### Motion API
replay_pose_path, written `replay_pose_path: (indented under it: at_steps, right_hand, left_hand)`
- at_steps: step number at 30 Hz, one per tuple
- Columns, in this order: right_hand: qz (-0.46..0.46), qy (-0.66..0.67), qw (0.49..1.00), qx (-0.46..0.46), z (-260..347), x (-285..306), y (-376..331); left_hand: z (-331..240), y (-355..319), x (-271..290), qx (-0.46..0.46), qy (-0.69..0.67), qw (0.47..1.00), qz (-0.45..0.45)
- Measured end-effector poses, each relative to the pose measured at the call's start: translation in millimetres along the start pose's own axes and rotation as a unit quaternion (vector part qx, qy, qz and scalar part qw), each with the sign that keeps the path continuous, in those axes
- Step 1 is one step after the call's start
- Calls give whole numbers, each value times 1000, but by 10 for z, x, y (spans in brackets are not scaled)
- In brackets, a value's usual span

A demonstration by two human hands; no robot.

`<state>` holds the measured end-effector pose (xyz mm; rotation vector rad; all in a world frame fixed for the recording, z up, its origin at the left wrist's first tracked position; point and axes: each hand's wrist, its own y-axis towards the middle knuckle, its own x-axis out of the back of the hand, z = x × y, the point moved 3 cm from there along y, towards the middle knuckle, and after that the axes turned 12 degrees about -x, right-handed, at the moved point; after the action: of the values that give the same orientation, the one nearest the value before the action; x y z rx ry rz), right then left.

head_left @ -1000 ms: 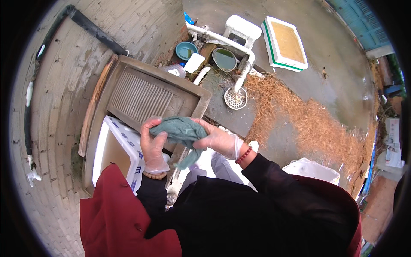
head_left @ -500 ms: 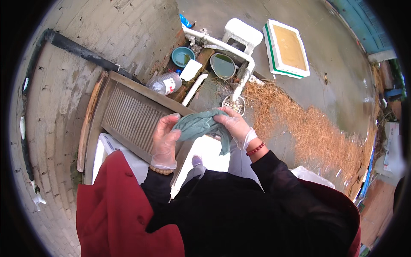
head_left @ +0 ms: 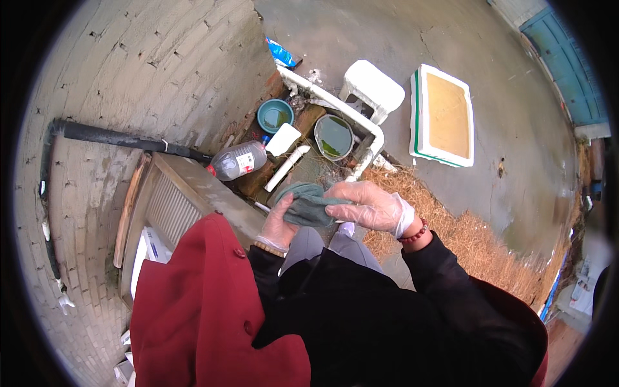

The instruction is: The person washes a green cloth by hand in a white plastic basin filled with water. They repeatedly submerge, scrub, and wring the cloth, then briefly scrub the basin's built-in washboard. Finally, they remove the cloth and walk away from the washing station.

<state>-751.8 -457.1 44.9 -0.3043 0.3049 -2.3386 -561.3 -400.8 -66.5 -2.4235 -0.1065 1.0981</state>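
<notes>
A damp-looking grey-green cloth (head_left: 305,208) is bunched between my two hands, in front of my body. My left hand (head_left: 278,226), in a thin clear glove, grips its left side with the thumb along the cloth. From the right, my right hand (head_left: 371,205), gloved the same way, pinches the cloth between thumb and fingers. A beaded bracelet (head_left: 412,232) circles my right wrist. My legs and one shoe show below the cloth.
Beyond my hands lie a white pipe (head_left: 335,100), a plastic bottle (head_left: 242,160), a blue-green basin (head_left: 275,116) and a bucket of greenish water (head_left: 334,137). A white stool (head_left: 374,87) and foam box (head_left: 445,116) stand farther off. Straw (head_left: 451,232) covers ground at right; a slatted panel (head_left: 173,206) leans left.
The cloth has gone from loosely spread with a hanging end to a compact bundle. My hands have moved closer together, and the view has shifted, with the slatted panel now partly behind my red garment.
</notes>
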Motion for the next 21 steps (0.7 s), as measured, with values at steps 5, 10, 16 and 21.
replay_pose_path:
  at_steps: [5, 10, 16, 21]
  right_hand:
    - [-204, -89, 974, 34, 388, 744, 367]
    - [-239, -188, 953, 10, 607, 1086, 1015]
    - [44, -30, 995, -82, 836, 968, 1868]
    - [119, 272, 953, -62, 1303, 1334, 2479]
  left_hand:
    - [-263, 442, -404, -8, 2, 999, 50]
    - [-494, 1067, -454, 9, -27, 998, 63]
    - [-844, 1626, -497, 4, -76, 997, 7]
    - [-1465, 2148, -539, 5, -82, 996, 46]
